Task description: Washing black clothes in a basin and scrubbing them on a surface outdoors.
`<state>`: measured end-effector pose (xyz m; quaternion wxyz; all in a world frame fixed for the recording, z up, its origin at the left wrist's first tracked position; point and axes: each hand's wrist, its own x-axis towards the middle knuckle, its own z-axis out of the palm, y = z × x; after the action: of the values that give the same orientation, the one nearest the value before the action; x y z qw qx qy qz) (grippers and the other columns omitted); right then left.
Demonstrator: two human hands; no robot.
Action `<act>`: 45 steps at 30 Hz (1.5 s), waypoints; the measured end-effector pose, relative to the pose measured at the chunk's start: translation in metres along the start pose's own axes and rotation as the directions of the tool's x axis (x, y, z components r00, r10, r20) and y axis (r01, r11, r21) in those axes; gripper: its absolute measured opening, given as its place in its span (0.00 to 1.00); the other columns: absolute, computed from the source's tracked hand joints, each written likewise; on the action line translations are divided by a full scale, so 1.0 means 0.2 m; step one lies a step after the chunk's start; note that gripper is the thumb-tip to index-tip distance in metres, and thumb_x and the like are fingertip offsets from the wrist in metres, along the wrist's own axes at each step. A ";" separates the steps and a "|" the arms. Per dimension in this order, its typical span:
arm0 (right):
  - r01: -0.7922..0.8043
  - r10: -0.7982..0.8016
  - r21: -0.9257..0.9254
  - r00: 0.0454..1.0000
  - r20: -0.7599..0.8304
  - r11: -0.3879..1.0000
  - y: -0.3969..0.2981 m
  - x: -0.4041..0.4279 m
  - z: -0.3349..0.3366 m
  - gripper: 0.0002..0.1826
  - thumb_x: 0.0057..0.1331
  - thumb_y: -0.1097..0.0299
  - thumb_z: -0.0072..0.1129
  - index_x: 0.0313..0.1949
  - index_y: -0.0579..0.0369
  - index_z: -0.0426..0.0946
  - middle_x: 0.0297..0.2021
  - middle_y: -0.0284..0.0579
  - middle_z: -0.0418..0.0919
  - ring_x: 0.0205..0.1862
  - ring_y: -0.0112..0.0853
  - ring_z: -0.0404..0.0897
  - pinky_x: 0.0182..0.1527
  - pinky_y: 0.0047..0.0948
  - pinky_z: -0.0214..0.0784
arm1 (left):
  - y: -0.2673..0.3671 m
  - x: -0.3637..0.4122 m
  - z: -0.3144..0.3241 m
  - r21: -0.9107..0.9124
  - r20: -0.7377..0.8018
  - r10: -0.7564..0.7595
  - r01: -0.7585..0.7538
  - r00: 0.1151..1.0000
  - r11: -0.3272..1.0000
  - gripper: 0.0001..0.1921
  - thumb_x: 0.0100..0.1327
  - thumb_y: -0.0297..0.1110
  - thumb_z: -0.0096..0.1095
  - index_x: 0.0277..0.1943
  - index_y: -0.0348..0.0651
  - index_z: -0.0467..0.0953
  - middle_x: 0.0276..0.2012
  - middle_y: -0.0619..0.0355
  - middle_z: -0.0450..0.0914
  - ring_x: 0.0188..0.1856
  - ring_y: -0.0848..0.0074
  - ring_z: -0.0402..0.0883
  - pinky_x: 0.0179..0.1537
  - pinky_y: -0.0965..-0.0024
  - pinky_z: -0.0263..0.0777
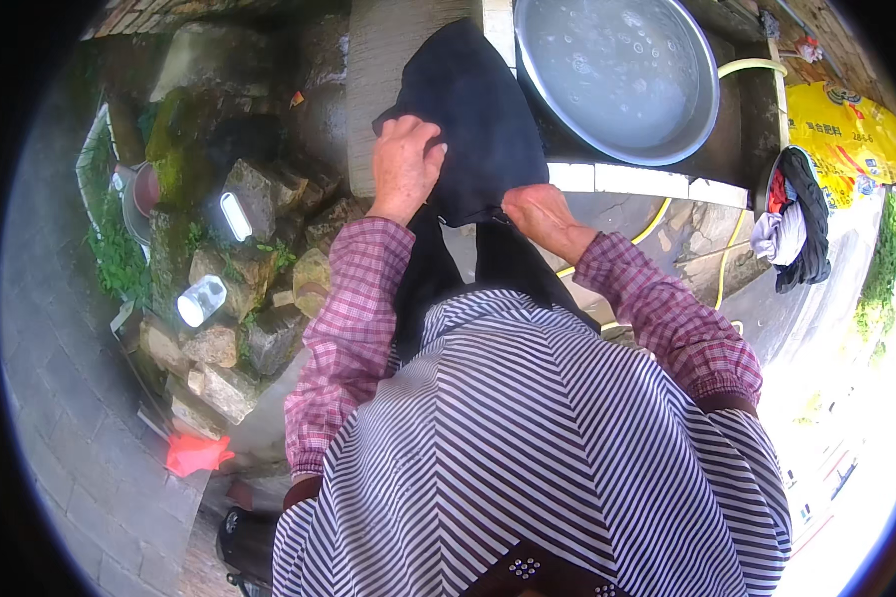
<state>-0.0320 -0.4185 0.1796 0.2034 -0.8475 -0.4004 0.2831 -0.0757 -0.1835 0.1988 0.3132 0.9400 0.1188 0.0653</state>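
A dark cloth garment (474, 112) is spread between my hands, partly over a grey ribbed slab (373, 97). My left hand (407, 164) grips its left edge with curled fingers. Lower down on the right, my right hand (541, 213) pinches the garment's near corner. Just beyond, at the upper right, a large round metal basin (620, 74) holds cloudy water with bubbles on it.
White tiles (635, 183) edge the sink around the basin. A yellow hose (653, 224) runs below. At right, clothes (791, 224) hang over a container beside a yellow printed sack (844, 134). Rough stones (224, 388), a plastic jar (201, 301) and a red bag (196, 453) are at left.
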 end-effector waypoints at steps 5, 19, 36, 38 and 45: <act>-0.170 0.171 0.027 0.985 -0.019 0.985 0.23 -0.27 -0.01 0.11 0.62 0.61 0.54 0.26 0.53 0.77 0.25 0.51 0.79 0.33 0.50 0.79 0.38 0.47 0.70 | 0.06 0.11 0.16 0.248 0.232 0.108 -0.166 0.967 0.954 0.13 0.46 0.30 0.73 0.37 0.44 0.81 0.36 0.56 0.74 0.45 0.62 0.74 0.46 0.60 0.70; -0.213 0.192 -0.171 0.972 -0.131 0.962 0.26 0.31 -0.06 0.12 0.59 0.58 0.62 0.27 0.54 0.81 0.27 0.50 0.81 0.35 0.47 0.81 0.38 0.42 0.74 | -0.20 0.18 0.09 -0.544 0.160 -0.531 0.523 0.832 0.656 0.06 0.61 0.31 0.61 0.35 0.38 0.76 0.25 0.60 0.77 0.26 0.77 0.74 0.30 0.70 0.69; -0.393 0.404 0.095 0.888 -0.218 0.915 0.47 -0.39 0.03 0.09 0.61 0.64 0.54 0.32 0.52 0.82 0.30 0.52 0.81 0.37 0.49 0.80 0.41 0.46 0.72 | 0.06 0.10 0.34 0.379 0.392 0.165 -0.323 0.905 0.867 0.03 0.48 0.25 0.63 0.28 0.40 0.79 0.30 0.54 0.78 0.36 0.62 0.81 0.36 0.61 0.75; -0.386 0.418 0.167 0.869 -0.263 0.907 0.45 -0.33 0.01 0.10 0.61 0.63 0.55 0.36 0.51 0.83 0.32 0.51 0.82 0.38 0.48 0.81 0.42 0.45 0.73 | 0.04 0.10 0.36 0.435 0.436 0.150 -0.353 0.888 0.828 0.04 0.45 0.26 0.65 0.27 0.41 0.80 0.30 0.54 0.78 0.36 0.62 0.81 0.36 0.62 0.74; -0.340 0.338 0.028 0.916 -0.216 0.940 0.39 0.17 -0.02 0.10 0.59 0.61 0.59 0.33 0.52 0.82 0.29 0.51 0.81 0.38 0.47 0.81 0.41 0.45 0.73 | 0.02 0.12 0.26 0.222 0.244 0.074 -0.130 0.967 0.966 0.04 0.52 0.26 0.61 0.33 0.40 0.77 0.31 0.50 0.78 0.35 0.57 0.80 0.38 0.58 0.73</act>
<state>0.0321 -0.4392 0.1268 0.1895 -0.9309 -0.2241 0.2175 -0.0412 -0.2097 0.1621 0.2071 0.9765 0.0394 -0.0443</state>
